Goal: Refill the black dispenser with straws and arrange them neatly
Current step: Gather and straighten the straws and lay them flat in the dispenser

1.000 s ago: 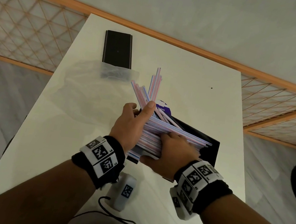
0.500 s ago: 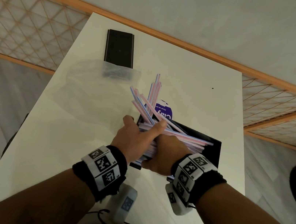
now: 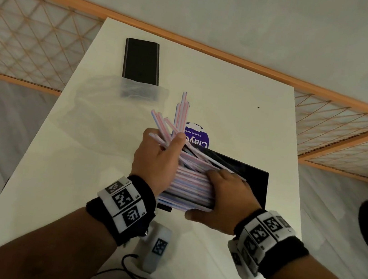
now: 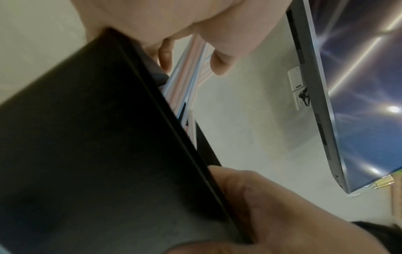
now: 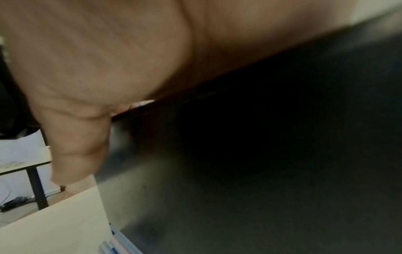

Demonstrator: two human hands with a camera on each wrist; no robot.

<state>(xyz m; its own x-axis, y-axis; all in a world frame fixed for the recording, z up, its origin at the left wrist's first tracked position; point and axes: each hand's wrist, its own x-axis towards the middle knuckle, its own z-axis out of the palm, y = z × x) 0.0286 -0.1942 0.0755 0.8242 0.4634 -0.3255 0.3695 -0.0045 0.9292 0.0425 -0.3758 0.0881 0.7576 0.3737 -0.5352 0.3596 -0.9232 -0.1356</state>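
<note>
The black dispenser stands on the white table, heaped with pink, blue and white straws. My left hand grips a loose, splayed bunch of straws at the pile's left end; their tips fan upward. My right hand lies over the pile with fingers flat on the straws and the thumb along the front wall. The left wrist view shows the dispenser's dark wall, straws and the right thumb. The right wrist view shows palm, thumb and the dispenser.
A black lid lies at the table's far left, with a clear plastic bag in front of it. A purple label shows behind the dispenser. A white device with a cord sits near my left wrist. Wooden lattice railing flanks the table.
My hands, pressed together half a second ago, have parted: the right slid rightward over the pile, and the left lifted the splayed straws slightly.
</note>
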